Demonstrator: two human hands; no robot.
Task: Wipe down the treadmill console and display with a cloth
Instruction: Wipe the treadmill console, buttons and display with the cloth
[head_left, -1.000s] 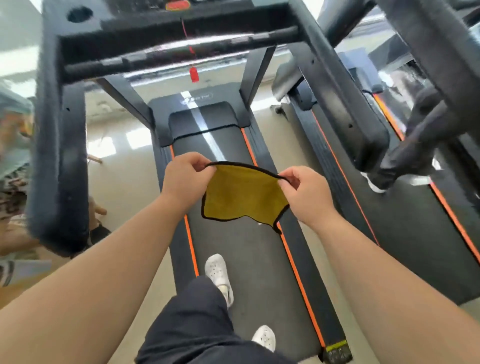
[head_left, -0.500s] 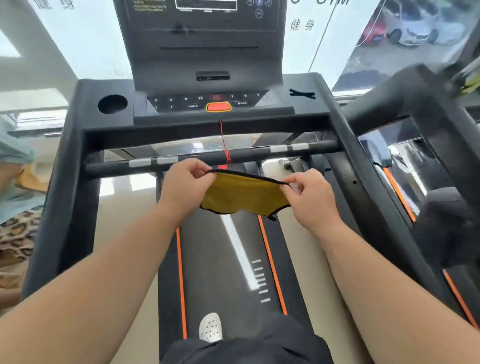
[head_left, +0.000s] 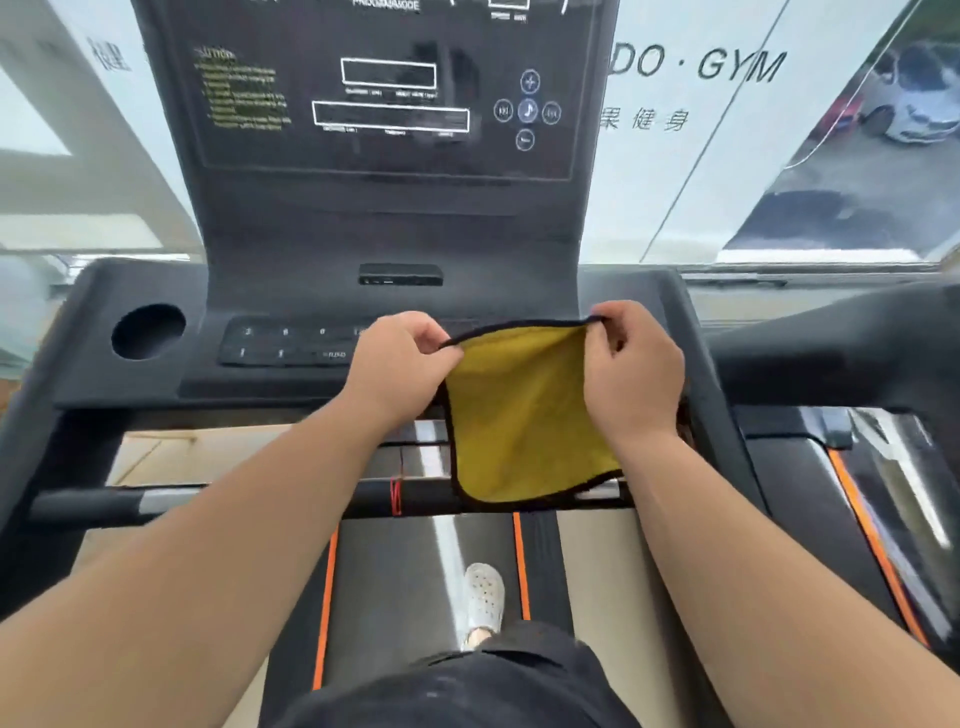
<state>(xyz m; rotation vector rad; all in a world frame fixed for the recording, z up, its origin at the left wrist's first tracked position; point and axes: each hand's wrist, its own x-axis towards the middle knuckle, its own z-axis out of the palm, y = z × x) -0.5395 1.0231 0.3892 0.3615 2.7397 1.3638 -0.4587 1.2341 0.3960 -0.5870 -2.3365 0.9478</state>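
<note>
The left hand (head_left: 400, 364) pinched the upper left corner of the square yellow microfibre cloth with black edging (head_left: 519, 415). The right hand (head_left: 631, 369) gripped its upper right corner, fingers curled over the hem. The cloth hung spread between them in front of the matte black treadmill console (head_left: 291, 387), at its right half; whether it touched the console could not be told. The dark glossy display panel (head_left: 389, 171) rose behind the console. A round cup holder (head_left: 148, 331) sat at the console's left end.
</note>
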